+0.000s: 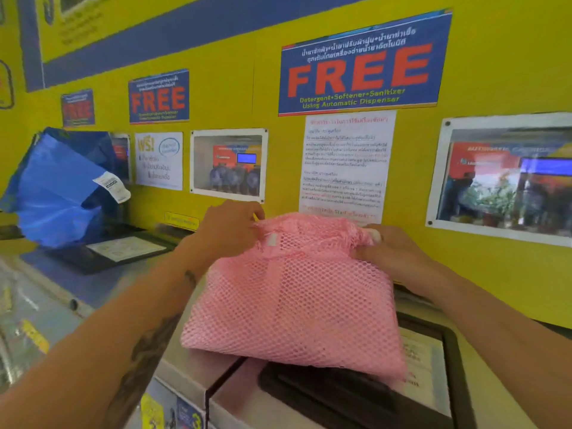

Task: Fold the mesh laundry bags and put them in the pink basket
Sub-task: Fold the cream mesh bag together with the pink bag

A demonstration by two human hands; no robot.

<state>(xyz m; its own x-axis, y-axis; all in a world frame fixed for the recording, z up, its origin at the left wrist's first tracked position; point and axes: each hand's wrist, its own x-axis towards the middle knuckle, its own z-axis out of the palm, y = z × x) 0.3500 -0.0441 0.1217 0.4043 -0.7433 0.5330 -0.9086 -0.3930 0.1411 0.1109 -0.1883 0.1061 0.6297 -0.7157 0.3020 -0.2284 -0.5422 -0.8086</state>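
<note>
Fingers of both hands, left hand, right hand, pinching pink mesh bag top corners, bag seemingly hanging lengthwise toward camera

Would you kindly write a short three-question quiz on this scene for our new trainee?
1. True or false: both hands hold the pink mesh bag at its far edge.
2. Multiple choice: what does the bag rest on? A) the floor B) a machine top C) a chair
3. Fill in: the blue bag lies to the person's ____.

Key:
1. True: the left hand and the right hand each pinch the far edge.
2. B
3. left
</note>
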